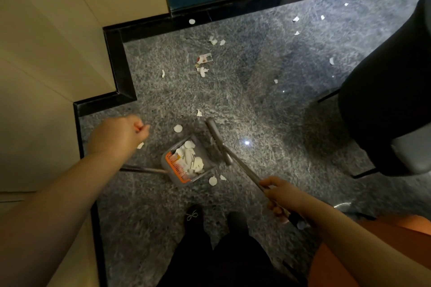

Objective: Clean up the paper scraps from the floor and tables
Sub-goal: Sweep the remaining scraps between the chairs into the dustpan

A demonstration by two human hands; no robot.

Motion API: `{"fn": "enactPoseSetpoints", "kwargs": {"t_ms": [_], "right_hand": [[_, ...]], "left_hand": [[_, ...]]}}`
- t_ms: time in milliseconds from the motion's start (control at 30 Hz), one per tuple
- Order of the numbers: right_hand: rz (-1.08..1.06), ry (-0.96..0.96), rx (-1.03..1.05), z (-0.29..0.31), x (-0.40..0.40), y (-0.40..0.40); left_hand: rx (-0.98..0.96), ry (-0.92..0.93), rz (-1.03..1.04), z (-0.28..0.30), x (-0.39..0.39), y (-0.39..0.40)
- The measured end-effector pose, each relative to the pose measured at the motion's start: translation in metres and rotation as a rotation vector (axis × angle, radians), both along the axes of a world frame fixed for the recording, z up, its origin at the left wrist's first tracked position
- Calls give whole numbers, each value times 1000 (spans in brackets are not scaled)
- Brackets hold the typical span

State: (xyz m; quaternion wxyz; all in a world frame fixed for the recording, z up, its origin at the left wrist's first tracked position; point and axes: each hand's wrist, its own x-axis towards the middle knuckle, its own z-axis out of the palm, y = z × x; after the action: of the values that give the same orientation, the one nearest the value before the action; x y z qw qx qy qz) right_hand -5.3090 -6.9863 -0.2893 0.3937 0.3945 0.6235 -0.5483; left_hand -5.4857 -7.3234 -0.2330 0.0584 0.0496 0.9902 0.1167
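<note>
White torn paper scraps (203, 66) litter the grey speckled floor (268, 105); many fill our grey orange-combed dustpan (186, 163). Our right hand (283, 194) grips the metal-handled broom (218, 141); our left hand (119, 135) is closed, seemingly on the dustpan's handle. Sweeping continues; next, strays beside the pan.

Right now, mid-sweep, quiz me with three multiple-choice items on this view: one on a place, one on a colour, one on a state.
1. Where is the dustpan?
A. on the chair
B. on the floor between the hands
C. against the teal panel

2. What colour is the dustpan's comb edge?
A. orange
B. green
C. blue

3. What is the right hand doing?
A. hanging free
B. pressing the wall
C. gripping the broom handle

Answers: 1 B, it sits on the speckled floor ahead of the feet. 2 A, the teeth show orange. 3 C, fingers wrap the metal handle.
</note>
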Motion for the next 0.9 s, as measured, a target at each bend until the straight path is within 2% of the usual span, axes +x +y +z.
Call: {"fn": "enactPoseSetpoints", "kwargs": {"t_ms": [167, 300, 400, 533, 667, 800, 900], "right_hand": [[36, 2, 83, -13, -2, 13], [38, -26, 108, -21, -1, 13], [-13, -65, 106, -29, 6, 11], [-31, -133, 41, -36, 22, -4], [40, -110, 11, -41, 33, -32], [-17, -146, -78, -42, 35, -71], [-61, -164, -144, -42, 38, -98]], "left_hand": [[-39, 75, -51, 14, 16, -13], [-35, 159, -261, 21, 25, -12], [-89, 117, -326, 18, 32, -3], [-182, 57, -391, 4, 41, 3], [-211, 76, -431, -2, 46, -7], [-146, 134, -492, -2, 48, -22], [-128, 104, -483, 0, 52, -35]]}}
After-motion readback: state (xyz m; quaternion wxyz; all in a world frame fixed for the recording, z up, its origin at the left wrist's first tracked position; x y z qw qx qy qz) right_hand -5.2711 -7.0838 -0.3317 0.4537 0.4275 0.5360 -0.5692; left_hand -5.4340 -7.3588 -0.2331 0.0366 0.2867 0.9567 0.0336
